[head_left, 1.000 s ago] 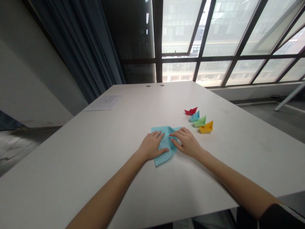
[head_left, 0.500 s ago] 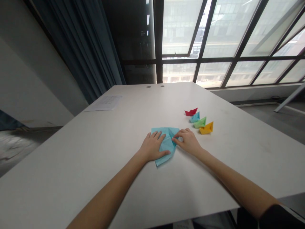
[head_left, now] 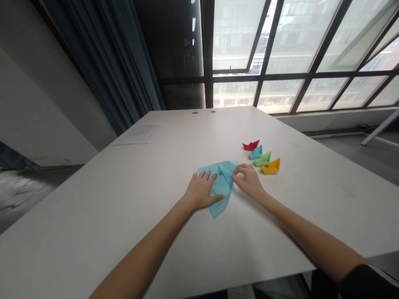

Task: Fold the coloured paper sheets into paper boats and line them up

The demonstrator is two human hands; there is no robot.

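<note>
A sheet of light blue folding paper [head_left: 222, 187], creased and partly folded, lies on the white table [head_left: 168, 166]. My left hand [head_left: 202, 192] rests flat on its left part with the fingers spread. The thumb and index finger of my right hand [head_left: 247, 178] pinch the paper at its right edge, where a layer is drawn outward. Part of the sheet is hidden beneath my left palm.
Beyond my right hand stand folded paper boats in a row: red [head_left: 251, 145], blue [head_left: 256, 152], green [head_left: 262, 159] and yellow [head_left: 271, 166]. A printed white sheet [head_left: 139, 134] lies at the table's far left. Windows and a dark curtain [head_left: 109, 58] are behind.
My right hand has moved slightly right, drawing the pinched layer outward. The sheet's lower corner has swung right, while my left hand stays nearly in place.
</note>
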